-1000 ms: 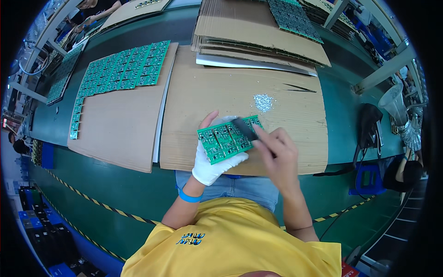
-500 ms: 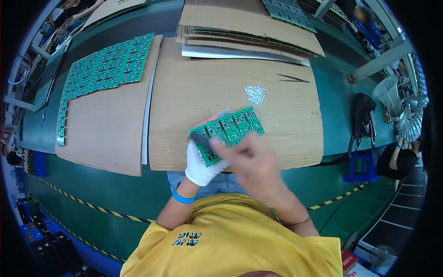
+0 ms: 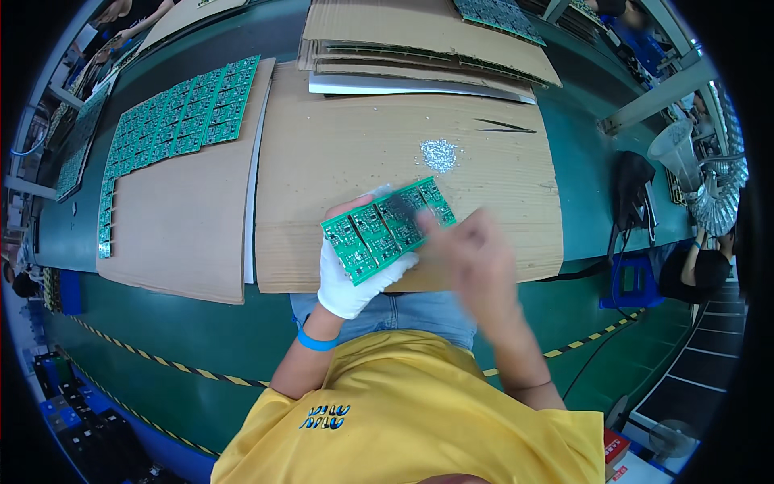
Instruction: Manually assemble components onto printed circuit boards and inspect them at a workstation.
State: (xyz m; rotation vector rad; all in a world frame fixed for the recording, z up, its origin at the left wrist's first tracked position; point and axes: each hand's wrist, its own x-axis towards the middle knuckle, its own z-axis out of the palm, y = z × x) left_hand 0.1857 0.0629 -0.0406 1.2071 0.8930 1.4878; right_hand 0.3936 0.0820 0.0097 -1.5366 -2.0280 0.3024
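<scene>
My left hand (image 3: 345, 284), in a white glove with bare fingertips, holds a green circuit board panel (image 3: 355, 242) tilted above the cardboard. The panel is split into several strips crowded with small parts. My bare right hand (image 3: 484, 266) is smeared by motion over the panel's right end. A dark tool (image 3: 403, 208), too blurred to name, sticks out from its fingers across the panel's face. Beyond the panel a small heap of silvery bits (image 3: 439, 156) lies on the cardboard sheet (image 3: 339, 145), with dark tweezers (image 3: 505, 127) farther right.
Rows of green boards (image 3: 181, 113) lie on another cardboard sheet (image 3: 181, 226) at left. Stacked cardboard (image 3: 419, 32) stands at the back, bearing more boards (image 3: 500, 18). At right are a black bag (image 3: 633, 189), a clear funnel with a duct (image 3: 677, 153) and a blue stool (image 3: 633, 284).
My right hand and the dark tool have moved rightward along the panel, from its left end to its right part. My left hand still holds the panel.
</scene>
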